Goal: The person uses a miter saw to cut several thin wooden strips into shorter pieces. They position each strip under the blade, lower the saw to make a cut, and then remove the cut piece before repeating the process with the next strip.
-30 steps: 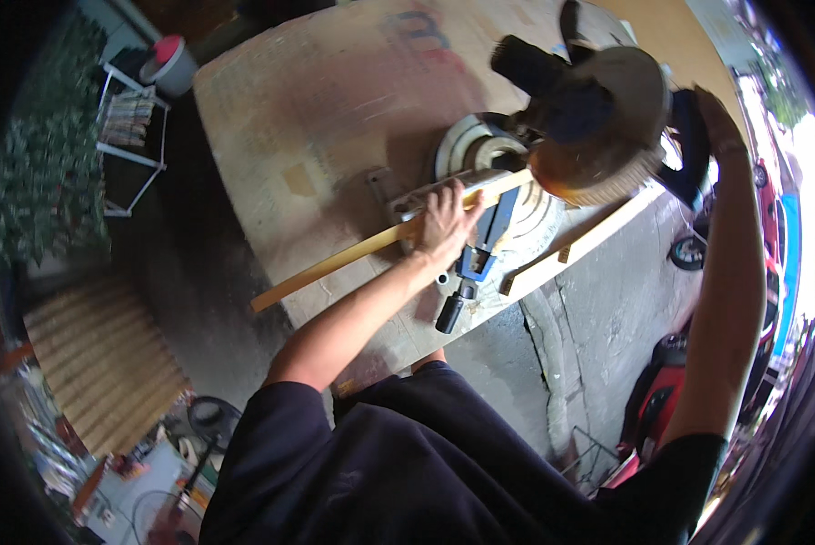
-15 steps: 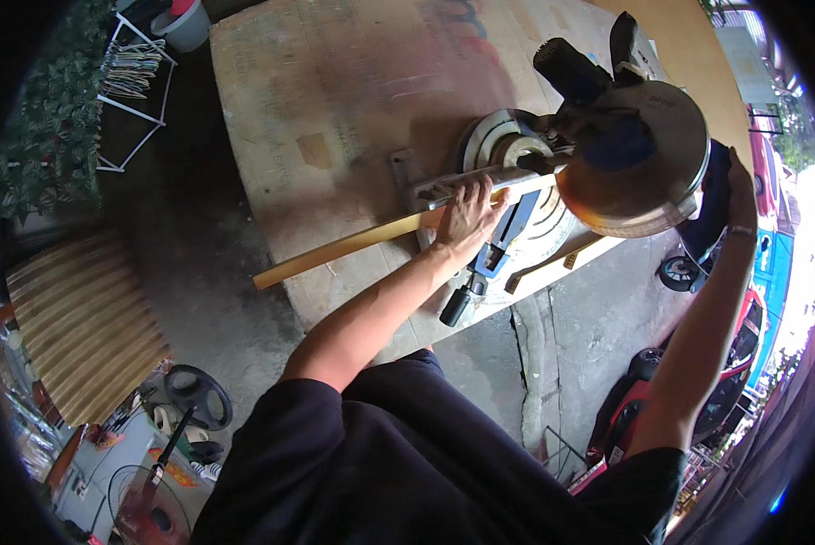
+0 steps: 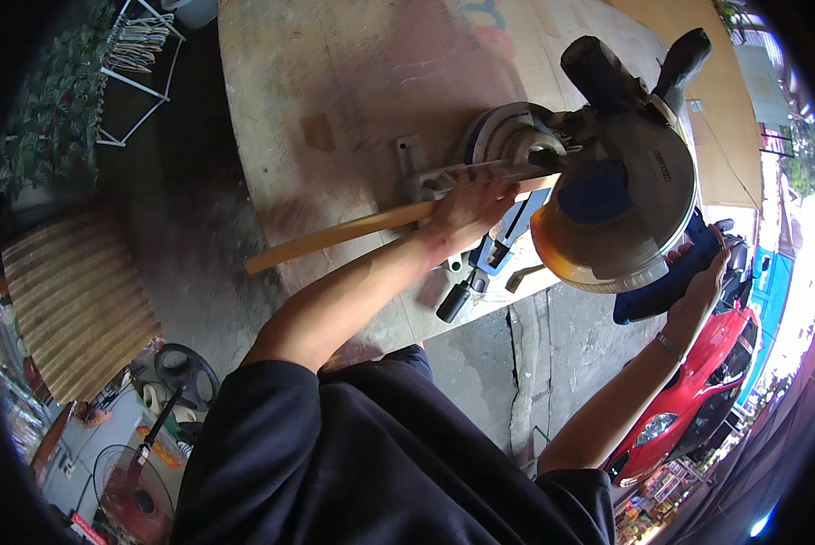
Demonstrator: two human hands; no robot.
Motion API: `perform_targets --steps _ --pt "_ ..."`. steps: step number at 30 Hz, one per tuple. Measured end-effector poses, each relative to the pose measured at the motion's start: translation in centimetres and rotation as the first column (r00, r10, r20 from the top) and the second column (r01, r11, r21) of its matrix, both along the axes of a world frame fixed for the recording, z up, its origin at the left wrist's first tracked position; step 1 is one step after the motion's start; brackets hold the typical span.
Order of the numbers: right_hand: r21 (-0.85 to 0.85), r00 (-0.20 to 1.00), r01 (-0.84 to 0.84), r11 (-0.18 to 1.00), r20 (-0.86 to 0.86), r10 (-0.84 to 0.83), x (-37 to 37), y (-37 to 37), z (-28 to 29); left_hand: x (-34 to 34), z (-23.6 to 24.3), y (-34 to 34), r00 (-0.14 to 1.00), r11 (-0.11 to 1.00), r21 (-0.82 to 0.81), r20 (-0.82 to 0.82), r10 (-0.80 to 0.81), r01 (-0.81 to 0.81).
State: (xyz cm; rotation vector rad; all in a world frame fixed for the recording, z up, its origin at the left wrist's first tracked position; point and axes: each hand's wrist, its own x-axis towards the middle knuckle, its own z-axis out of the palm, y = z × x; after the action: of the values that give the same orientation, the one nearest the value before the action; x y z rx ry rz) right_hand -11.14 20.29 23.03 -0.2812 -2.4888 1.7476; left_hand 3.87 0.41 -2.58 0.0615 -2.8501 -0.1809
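My left hand [image 3: 469, 211] presses a long wooden strip [image 3: 339, 232] against the metal fence of a miter saw, its fingers curled over the strip and fence. The strip's free end juts past the workbench edge on the left. At right, my right hand [image 3: 701, 289] is wrapped round the dark blue handle [image 3: 666, 285] of the saw head. The round blade guard [image 3: 666, 182] hangs over the saw's blue table insert [image 3: 515, 234], right of my left hand. The guard hides the blade and the strip's right end.
A wooden workbench [image 3: 326, 82] carries the saw. A short wood piece [image 3: 524, 277] lies near its front edge, beside a black knob [image 3: 453, 302]. At left are a corrugated panel [image 3: 80, 309] and a fan [image 3: 135, 490]. A red car [image 3: 689, 391] stands at right.
My right hand has drawn the saw's handle down and toward me, and the saw head has tilted with it. My left hand stays on the wooden strip. The view has shifted slightly.
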Motion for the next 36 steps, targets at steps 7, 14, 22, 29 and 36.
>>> perform_targets --steps 7,14,22,29,36 --pt "0.021 0.990 -0.131 0.991 -0.058 0.132 1.2 1.4 -1.1 0.3 -0.2 0.1 1.000 1.000 0.006 -0.010 -0.016 0.016" --pt "0.026 0.984 -0.158 0.987 -0.085 0.160 1.7 1.5 -1.6 0.2 -0.3 0.0 0.995 0.999 -0.049 -0.104 0.002 -0.008" --pt "0.021 0.981 -0.173 0.985 -0.082 0.174 1.6 1.7 -1.8 0.1 -0.5 0.0 0.995 0.999 -0.050 -0.098 0.016 -0.020" --pt "0.007 0.984 -0.169 0.986 -0.058 0.169 1.7 1.7 -1.7 0.1 -0.5 0.0 0.998 1.000 -0.015 -0.065 -0.003 0.002" --pt "0.038 1.000 0.001 0.999 -0.025 0.000 2.5 0.0 -1.1 0.1 -0.5 -0.1 0.994 1.000 -0.026 -0.113 0.013 -0.016"
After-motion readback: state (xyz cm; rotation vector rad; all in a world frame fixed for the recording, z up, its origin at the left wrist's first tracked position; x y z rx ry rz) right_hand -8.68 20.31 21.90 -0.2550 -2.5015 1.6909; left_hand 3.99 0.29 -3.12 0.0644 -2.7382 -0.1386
